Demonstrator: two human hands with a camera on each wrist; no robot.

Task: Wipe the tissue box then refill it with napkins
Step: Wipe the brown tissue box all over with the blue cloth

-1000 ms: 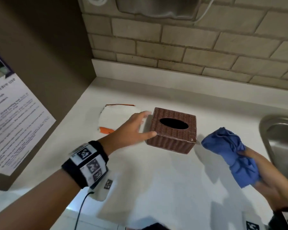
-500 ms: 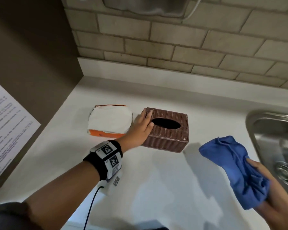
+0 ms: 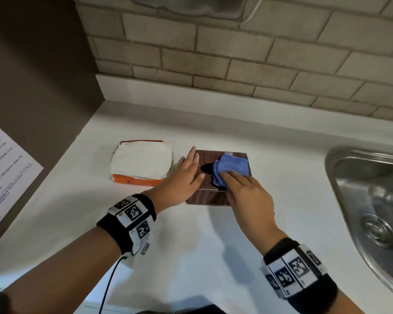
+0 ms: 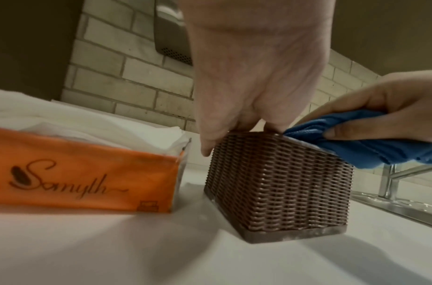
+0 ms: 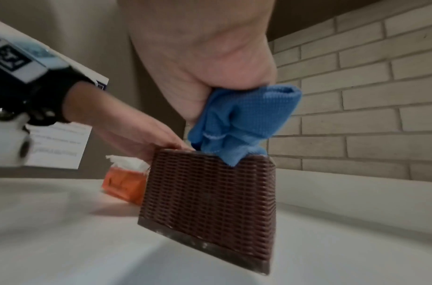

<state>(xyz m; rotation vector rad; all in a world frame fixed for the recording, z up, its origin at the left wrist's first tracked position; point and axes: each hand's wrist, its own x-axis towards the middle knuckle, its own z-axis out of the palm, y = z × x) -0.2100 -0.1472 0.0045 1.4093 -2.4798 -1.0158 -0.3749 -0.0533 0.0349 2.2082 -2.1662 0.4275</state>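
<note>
- Two hands are seen on the brown woven tissue box (image 3: pixel 222 177), which is stood on the white counter (image 3: pixel 213 245).
- The box is steadied by the left hand (image 3: pixel 182 177), laid flat with straight fingers on its left top edge.
- A soft blue cloth (image 3: pixel 233 167) is bunched in the right hand (image 3: pixel 247 196) and pressed on the lid.
- The box is judged light and stiff, so it could slide; it is best held by its sides.
- The orange pack of white napkins (image 3: pixel 141 166) is left just beside the box.
</note>
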